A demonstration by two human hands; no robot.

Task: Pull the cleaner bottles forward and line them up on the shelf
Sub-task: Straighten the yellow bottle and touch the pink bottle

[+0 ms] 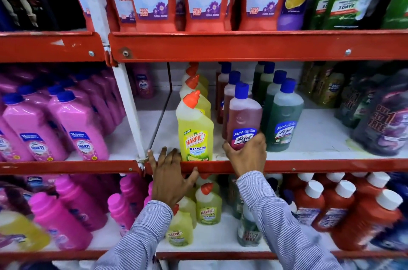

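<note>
A pink Lizol bottle (244, 117) is gripped low by the right hand (247, 155), fingers curled around its base, just right of the yellow Harpic bottle (195, 130), seemingly to align it. The left hand (170, 179), fingers spread, is braced on the red shelf edge (309, 166) left of the Harpic bottle.

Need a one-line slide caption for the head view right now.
Right hand grips the front pink Lizol bottle on the middle shelf; left hand rests on the shelf's red edge beside the yellow Harpic bottle.

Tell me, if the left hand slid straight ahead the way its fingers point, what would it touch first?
Probably bare shelf. The left hand points into the open gap left of the yellow Harpic bottle; that bottle sits just right of its path, though depth is hard to judge.
</note>
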